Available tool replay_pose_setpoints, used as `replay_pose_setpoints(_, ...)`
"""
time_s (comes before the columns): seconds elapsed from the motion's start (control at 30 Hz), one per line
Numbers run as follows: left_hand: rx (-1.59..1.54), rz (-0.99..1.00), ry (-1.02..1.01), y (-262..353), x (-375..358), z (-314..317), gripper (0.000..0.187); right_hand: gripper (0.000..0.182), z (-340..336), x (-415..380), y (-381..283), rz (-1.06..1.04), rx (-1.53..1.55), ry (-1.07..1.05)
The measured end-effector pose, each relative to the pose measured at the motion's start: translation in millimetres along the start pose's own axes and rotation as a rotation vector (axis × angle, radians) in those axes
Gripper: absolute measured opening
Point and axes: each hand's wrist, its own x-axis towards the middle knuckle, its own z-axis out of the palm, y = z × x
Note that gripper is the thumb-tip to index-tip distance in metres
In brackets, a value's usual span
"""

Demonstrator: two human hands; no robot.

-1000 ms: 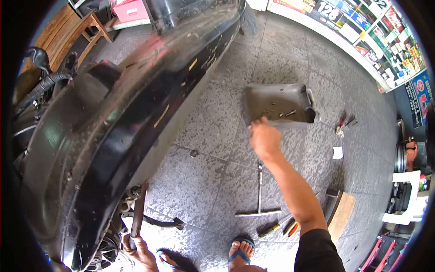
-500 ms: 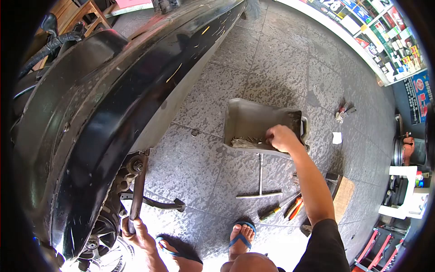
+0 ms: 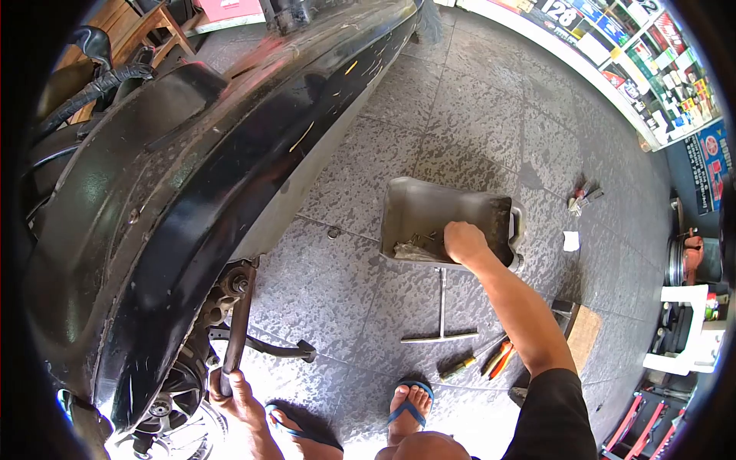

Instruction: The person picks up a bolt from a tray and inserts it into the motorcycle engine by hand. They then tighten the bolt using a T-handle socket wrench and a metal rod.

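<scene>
My left hand (image 3: pixel 239 400) is wrapped round the lower end of a dark metal bar (image 3: pixel 238 326). The bar's upper end meets a bolt on the underside of the scooter (image 3: pixel 184 230), whose black body panel fills the left. Inside a grey plastic tray (image 3: pixel 452 201) on the floor, my right hand (image 3: pixel 464 244) is closed near the front wall. Its fingertips face away from me, so what they pinch is hidden. Small bolts and a pale crumpled piece (image 3: pixel 412 251) lie in the tray to the left of that hand.
A T-handle wrench (image 3: pixel 441 307) lies below the tray, with a screwdriver (image 3: pixel 458 369) and orange-handled pliers (image 3: pixel 499 360) nearby. A wooden block (image 3: pixel 583 337) sits right of my forearm. Small tools (image 3: pixel 585 197) and white paper (image 3: pixel 571 241) lie farther right. Shelves of goods stand at upper right.
My right hand has shifted slightly left inside the tray and now hides its fingers more. The left hand keeps its hold on the bar. The whole view has tilted a little.
</scene>
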Motion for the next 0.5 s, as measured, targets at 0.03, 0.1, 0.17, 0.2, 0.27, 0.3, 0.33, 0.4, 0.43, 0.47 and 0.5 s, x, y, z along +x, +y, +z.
replay_pose_setpoints(0.03,-0.003,0.002,0.0,0,0,0,0.053,0.022,-1,0,1,0.009,0.035,-0.016)
replay_pose_setpoints(0.1,-0.009,0.003,-0.01,1,0,0,0.053,0.021,-6,-3,3,0.02,0.071,-0.025)
replay_pose_setpoints(0.17,-0.016,-0.009,-0.017,4,1,-1,0.054,0.016,-16,-9,6,0.09,0.191,0.074)
replay_pose_setpoints(0.2,-0.019,-0.027,-0.025,6,0,0,0.054,0.015,-35,-21,3,0.026,0.507,0.158)
replay_pose_setpoints(0.27,-0.011,-0.001,-0.043,1,1,-3,0.054,0.014,-40,-32,9,-0.126,1.59,0.24)
replay_pose_setpoints(0.3,-0.018,0.01,-0.053,4,1,-2,0.052,0.017,-67,-60,-2,-0.194,1.963,0.222)
replay_pose_setpoints(0.33,-0.024,0.018,-0.038,0,1,-2,0.05,0.017,-79,-78,-10,-0.192,1.956,0.229)
replay_pose_setpoints(0.4,-0.052,0.008,-0.041,5,0,1,0.048,0.019,-91,-104,-21,-0.574,2.361,0.266)
replay_pose_setpoints(0.43,-0.053,0.041,-0.037,3,0,1,0.046,0.02,-95,-113,-28,-0.664,2.367,0.287)
replay_pose_setpoints(0.47,-0.062,0.048,-0.042,-2,1,0,0.046,0.022,-98,-118,-33,-0.76,2.37,0.307)
replay_pose_setpoints(0.5,-0.058,0.054,-0.03,0,2,2,0.046,0.023,-101,-123,-36,-0.815,2.351,0.314)
